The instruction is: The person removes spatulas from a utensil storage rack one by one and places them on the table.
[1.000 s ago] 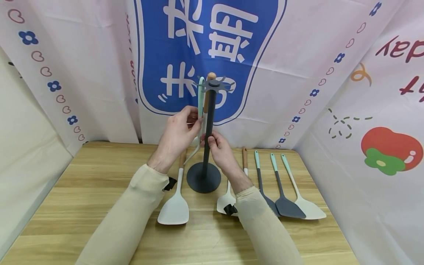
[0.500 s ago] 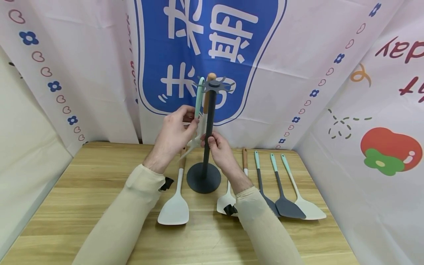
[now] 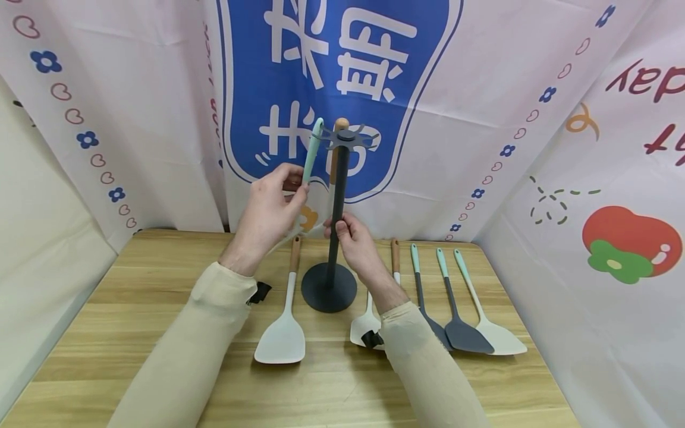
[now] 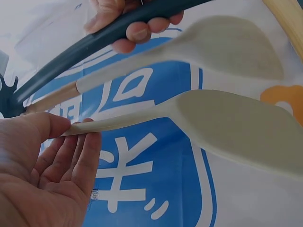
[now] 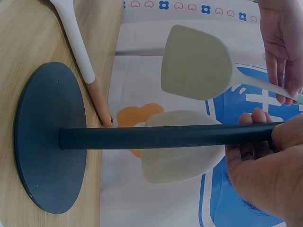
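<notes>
My left hand [image 3: 267,205] pinches a cream spatula just below its mint handle [image 3: 311,156]. Its blade [image 4: 236,125] points down and away in the left wrist view. The handle's top sits at a left arm of the dark utensil stand [image 3: 345,137]; whether its hole is over the hook I cannot tell. With my right hand [image 3: 357,242] I grip the stand's upright post [image 5: 165,137]. Behind the post hangs a white spatula with a wooden handle [image 3: 334,163], its pale blade [image 4: 227,47] near the back cloth. The round base [image 3: 329,288] rests on the table.
A white wooden-handled spatula [image 3: 282,339] lies left of the base. Right of it lie several more, including a dark one [image 3: 465,336] and a cream one [image 3: 500,337], partly behind my right forearm. A printed cloth [image 3: 176,107] hangs behind the wooden table [image 3: 160,285].
My left hand has moved left and slightly up, drawing the mint-handled spatula away from the post. Its handle now tilts outward at the left arm. My right hand and the stand stay put.
</notes>
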A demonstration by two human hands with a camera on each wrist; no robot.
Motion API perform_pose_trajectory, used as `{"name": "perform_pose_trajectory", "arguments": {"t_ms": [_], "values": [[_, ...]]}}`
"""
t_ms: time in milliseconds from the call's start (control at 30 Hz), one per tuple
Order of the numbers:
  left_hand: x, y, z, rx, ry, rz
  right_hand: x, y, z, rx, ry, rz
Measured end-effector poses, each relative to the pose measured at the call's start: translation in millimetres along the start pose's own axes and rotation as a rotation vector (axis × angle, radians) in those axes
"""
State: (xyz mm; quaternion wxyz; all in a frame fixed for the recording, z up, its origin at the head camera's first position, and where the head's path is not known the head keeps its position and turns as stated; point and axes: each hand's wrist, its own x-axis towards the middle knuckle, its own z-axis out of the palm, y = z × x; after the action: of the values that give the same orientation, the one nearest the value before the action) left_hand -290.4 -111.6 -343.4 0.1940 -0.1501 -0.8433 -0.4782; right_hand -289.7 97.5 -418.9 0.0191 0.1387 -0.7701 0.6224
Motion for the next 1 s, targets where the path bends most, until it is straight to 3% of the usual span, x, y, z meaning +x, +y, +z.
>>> {"name": "perform_pose_trajectory", "arguments": {"t_ms": [267,533,1000], "values": [[1.6,-5.8,-6.9,0.018,0.018,0.011,0.5,1,0,0.002,0.004,0.004],[-1.4,-11.3,-12.5,0.040,0.028,-0.018,0.6,0,0,-0.010,-0.005,0.010],[-18.8,-17.0,-28.7,0.106,-0.014,-0.048,0.7,1,0,-0.010,-0.006,0.016]]}}
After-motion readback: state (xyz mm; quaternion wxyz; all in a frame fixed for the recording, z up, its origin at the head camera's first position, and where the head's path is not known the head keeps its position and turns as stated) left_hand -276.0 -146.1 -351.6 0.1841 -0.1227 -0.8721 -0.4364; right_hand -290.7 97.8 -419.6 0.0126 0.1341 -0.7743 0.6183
